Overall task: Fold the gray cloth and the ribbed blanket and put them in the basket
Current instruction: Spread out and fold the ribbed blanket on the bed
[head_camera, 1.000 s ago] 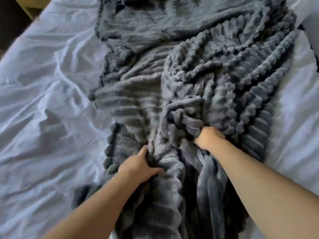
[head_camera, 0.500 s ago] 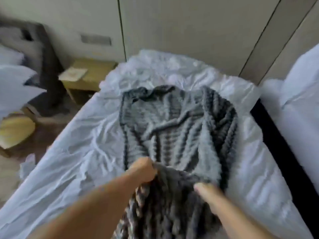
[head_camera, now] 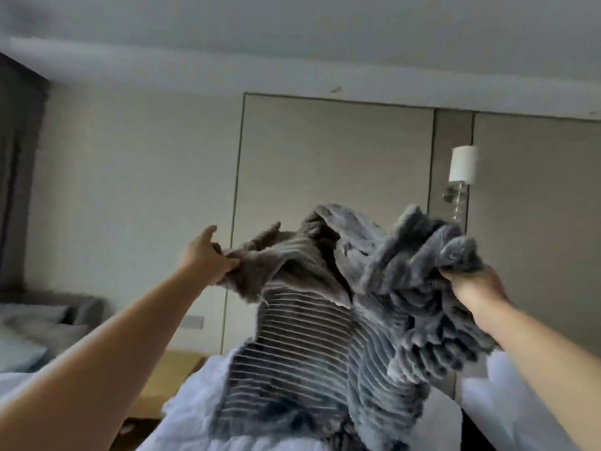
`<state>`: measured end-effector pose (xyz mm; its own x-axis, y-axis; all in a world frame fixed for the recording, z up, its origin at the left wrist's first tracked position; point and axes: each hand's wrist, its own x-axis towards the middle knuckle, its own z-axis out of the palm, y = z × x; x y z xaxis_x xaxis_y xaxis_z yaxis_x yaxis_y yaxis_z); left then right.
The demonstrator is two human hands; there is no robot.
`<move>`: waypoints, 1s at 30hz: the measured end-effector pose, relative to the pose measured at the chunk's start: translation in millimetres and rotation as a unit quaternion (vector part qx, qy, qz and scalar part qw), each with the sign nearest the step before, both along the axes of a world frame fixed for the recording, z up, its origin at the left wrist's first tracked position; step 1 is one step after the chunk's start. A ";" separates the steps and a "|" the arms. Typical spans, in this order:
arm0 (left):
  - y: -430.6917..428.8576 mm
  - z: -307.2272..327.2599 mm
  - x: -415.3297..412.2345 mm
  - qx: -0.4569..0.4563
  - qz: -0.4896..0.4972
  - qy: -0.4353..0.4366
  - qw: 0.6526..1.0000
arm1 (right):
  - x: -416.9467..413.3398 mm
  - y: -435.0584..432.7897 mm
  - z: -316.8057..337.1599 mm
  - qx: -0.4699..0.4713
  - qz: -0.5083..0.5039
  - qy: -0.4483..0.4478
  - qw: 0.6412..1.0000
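**Beige-panelled bedroom, blanket up off the bed**

The view tilts high: pale ceiling, beige wall panels (head_camera: 335, 190), a wall lamp (head_camera: 461, 164) with a white shade at the right, and a wooden nightstand (head_camera: 177, 369) low against the wall. Along the bottom edge I see the crumpled white sheet of the bed (head_camera: 195, 405).

The ribbed blanket (head_camera: 325, 336) is in the air in front of me, held at about head height. My left hand (head_camera: 208, 255) pinches a thin bit of its edge between thumb and curled fingers. My right hand (head_camera: 471, 284) is clenched round a thick, bunched wad of the fabric. Between the two hands the top sags and folds over on itself. The rest hangs down in a twisted column, and its lower end reaches the sheet. The picture is blurred with motion, so I cannot read the hem or the corners.

I judge this to be the opening of the blanket's fold: getting it spread out, not creasing it yet. Neither the gray cloth nor the basket is in view, so I cannot say how that part stands.

The next move calls for a straight top edge. The right hand holds far too much cloth, so I would work it along to a true corner, draw the hands apart, then lay the blanket flat.
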<state>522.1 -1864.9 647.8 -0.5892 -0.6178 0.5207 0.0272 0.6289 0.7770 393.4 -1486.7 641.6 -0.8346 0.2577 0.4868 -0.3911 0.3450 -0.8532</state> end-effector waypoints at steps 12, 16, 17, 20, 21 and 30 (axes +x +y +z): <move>52.3 -390.0 121.0 0.055 -0.094 -0.449 0.887 | 193.7 72.4 -430.0 0.171 0.010 -0.492 0.854; 82.6 -506.3 194.5 0.254 -0.078 -0.535 0.802 | 294.0 105.3 -522.6 0.265 0.075 -0.596 0.755; 90.6 -528.6 212.5 0.294 -0.070 -0.543 0.783 | 315.0 112.8 -539.4 0.277 0.084 -0.614 0.734; 114.7 -581.0 247.3 0.334 -0.041 -0.592 0.732 | 359.7 128.8 -573.4 0.312 0.119 -0.640 0.692; 122.7 -594.3 252.7 0.363 -0.013 -0.592 0.720 | 366.8 131.2 -578.6 0.322 0.123 -0.642 0.685; 169.2 -669.2 301.8 0.568 0.128 -0.500 0.641 | 358.2 168.9 -648.1 0.154 -0.164 -0.630 0.744</move>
